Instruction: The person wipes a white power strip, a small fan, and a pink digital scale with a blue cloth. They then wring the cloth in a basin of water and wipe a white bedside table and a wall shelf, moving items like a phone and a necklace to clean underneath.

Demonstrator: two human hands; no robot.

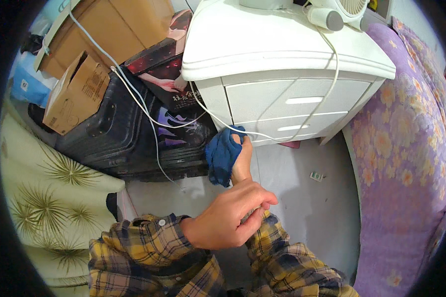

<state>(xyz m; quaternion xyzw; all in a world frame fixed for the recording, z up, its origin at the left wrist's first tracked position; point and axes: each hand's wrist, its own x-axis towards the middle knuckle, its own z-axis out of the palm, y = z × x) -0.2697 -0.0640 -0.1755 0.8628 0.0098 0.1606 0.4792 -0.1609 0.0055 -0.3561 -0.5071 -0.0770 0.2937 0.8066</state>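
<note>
My right hand (244, 157) reaches forward with a dark blue cloth (223, 157) in its grip. The cloth hangs in folds on the left side of that hand, against the front corner of a white nightstand (267, 55). Nearer to me, my left hand (234, 215) lies across my right wrist. Its fingers curl round the cuff of my right plaid sleeve (269, 222), and part of that cuff is hidden under them. A white cable (226, 124) passes just above the cloth and droops along the nightstand's drawers.
At left, a black suitcase (107, 137) carries a small cardboard box (78, 94), with a large carton (111, 29) behind. A white fan (330, 15) stands on the nightstand. A purple floral bedspread (397, 167) borders the right; a patterned curtain (55, 208) hangs at left. A small packet (316, 176) lies on the floor.
</note>
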